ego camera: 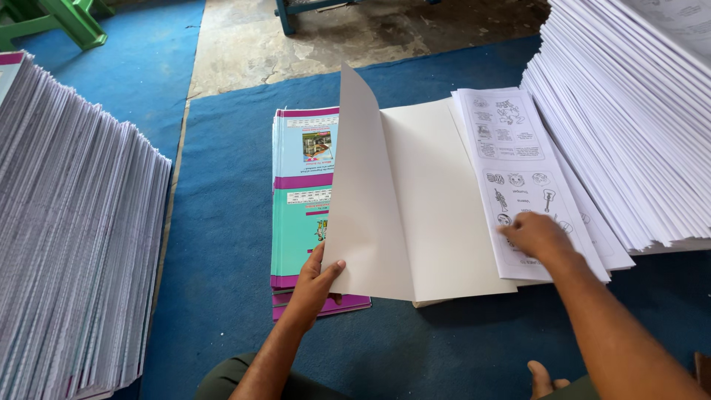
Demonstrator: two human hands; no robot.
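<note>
- Blue matting is covering the floor, with tall paper stacks [74, 244] crowding its left and right edges.
- Left hand [315, 285] is pinching the white cover sheet [370, 215] at its lower corner, lifting it upright mid-mat.
- Right hand [537, 235] is lying flat, fingers spread, on the printed pages [518, 163] beside it.
- Sheet is looking light and floppy, likely creasing easily; edges are suiting a gentle grip.

Half hidden behind the lifted blank cover sheet [370, 200]: the teal and purple covers [300, 215]. Cut off by the right and top edges: the tall printed-sheet pile [637, 111]. Cropped at left: the leaning paper stack [74, 244]. Too small to read: drawings on the folded printed pages [518, 170]. Partly covered by the right hand [537, 235]: their lower corner.
</note>
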